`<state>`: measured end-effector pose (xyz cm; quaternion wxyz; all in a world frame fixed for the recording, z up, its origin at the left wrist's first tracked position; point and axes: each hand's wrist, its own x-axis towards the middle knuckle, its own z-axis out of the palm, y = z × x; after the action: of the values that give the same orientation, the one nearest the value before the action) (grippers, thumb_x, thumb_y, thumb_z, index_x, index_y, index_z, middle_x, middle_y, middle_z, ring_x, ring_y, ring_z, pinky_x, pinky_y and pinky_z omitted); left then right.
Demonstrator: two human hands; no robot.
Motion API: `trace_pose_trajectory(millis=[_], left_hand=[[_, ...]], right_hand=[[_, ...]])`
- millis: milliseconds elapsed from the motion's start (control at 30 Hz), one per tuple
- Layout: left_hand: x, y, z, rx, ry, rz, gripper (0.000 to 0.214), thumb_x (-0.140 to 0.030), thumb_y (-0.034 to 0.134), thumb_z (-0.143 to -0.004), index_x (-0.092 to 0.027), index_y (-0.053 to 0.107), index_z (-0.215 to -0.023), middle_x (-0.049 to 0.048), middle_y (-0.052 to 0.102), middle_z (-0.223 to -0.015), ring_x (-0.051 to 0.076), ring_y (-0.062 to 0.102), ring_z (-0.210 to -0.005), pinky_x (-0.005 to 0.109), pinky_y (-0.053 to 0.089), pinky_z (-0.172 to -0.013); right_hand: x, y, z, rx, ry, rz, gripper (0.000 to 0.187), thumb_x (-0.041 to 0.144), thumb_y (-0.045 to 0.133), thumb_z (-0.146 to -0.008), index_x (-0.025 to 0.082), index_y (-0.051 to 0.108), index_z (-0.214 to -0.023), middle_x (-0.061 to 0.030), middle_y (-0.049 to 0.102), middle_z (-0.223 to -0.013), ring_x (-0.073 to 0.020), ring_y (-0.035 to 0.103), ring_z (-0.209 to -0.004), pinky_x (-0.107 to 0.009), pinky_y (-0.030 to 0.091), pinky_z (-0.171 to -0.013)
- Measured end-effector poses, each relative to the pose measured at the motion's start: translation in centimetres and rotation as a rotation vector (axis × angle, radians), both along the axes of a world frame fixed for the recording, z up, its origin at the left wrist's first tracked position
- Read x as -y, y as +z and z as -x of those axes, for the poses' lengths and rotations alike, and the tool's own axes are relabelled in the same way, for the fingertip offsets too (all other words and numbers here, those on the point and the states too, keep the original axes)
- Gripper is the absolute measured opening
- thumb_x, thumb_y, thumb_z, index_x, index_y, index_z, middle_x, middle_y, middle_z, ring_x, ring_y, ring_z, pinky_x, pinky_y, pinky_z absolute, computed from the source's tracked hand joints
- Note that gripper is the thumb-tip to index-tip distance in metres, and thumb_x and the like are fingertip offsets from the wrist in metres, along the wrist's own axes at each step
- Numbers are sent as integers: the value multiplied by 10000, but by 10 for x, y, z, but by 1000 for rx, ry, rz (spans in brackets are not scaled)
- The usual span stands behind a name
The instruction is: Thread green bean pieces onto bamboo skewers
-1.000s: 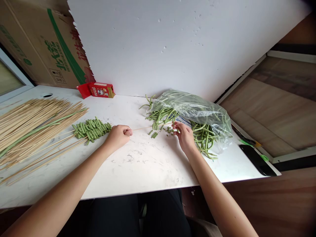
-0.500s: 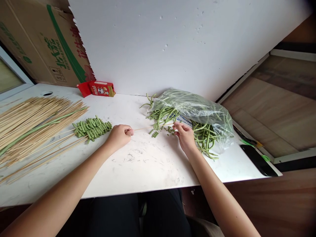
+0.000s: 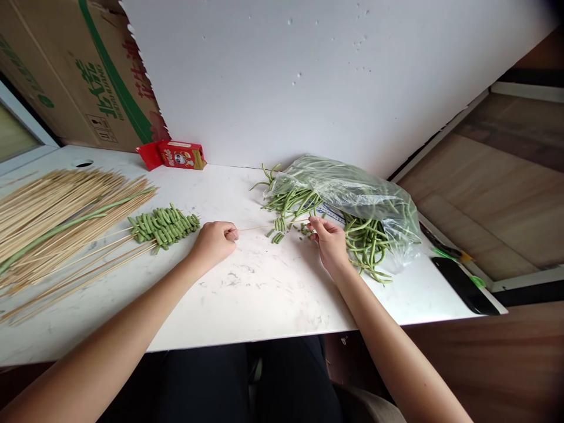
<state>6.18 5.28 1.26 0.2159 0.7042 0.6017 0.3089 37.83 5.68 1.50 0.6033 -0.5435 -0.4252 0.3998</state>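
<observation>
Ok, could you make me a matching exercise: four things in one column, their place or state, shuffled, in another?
1. left hand
2. red packet
3. clear plastic bag
4. flat black object

A. over long green beans
B. at the white table's right end
C. holding a thin stick
D. near the cardboard box

Pairs: 1-C, 2-D, 3-A, 4-B

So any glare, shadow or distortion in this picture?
Head view: glossy highlights on the plastic bag, while the dark trousers below the tabletop sink into shadow. Head view: forearms seem stretched toward the lower corners. Head view: the stick between left hand and right hand looks faint.
</observation>
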Motion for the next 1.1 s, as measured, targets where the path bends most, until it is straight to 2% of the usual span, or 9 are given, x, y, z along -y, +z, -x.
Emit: trace_pose_trajectory(millis=[300, 500, 667, 900, 1100], left_hand=[[9, 3, -11, 34, 24, 3, 204, -195, 582, -742, -214, 785, -729, 33, 714, -670, 195, 592, -686, 296, 387, -648], [12, 4, -17, 49, 39, -2, 211, -186, 586, -729, -223, 794, -725, 19, 646, -605, 186, 551, -637, 306, 333, -634], [13, 5, -18, 41, 49, -12, 200, -186, 584, -729, -224, 777, -694, 8, 601, -568, 177, 499, -604, 308, 296, -616], [13, 5, -19, 43, 49, 2, 203, -176, 583, -732, -221, 778, -700, 20, 653, -613, 176, 518, -615, 307, 313, -628], [14, 5, -19, 30, 43, 13, 198, -171, 577, -728, -227, 760, -680, 6, 616, -590, 175, 498, -608, 309, 319, -630]], right_hand=[[1, 6, 5, -75, -20, 12, 401, 561, 945, -691, 195, 819, -798, -40, 743, -795, -136, 560, -646, -276, 416, -555], [1, 5, 5, -93, -16, -32, 360, 526, 938, -715, 196, 808, -773, -41, 720, -789, -150, 576, -701, -270, 411, -566], [0, 3, 5, -52, -27, -49, 394, 563, 923, -727, 191, 800, -776, -48, 729, -797, -156, 593, -704, -283, 427, -577], [0, 1, 5, -59, -28, -51, 372, 548, 914, -744, 198, 828, -836, -47, 748, -815, -162, 611, -725, -285, 434, -596], [0, 1, 5, -62, -17, -39, 364, 545, 899, -760, 198, 834, -847, -50, 753, -826, -159, 599, -707, -291, 431, -598]])
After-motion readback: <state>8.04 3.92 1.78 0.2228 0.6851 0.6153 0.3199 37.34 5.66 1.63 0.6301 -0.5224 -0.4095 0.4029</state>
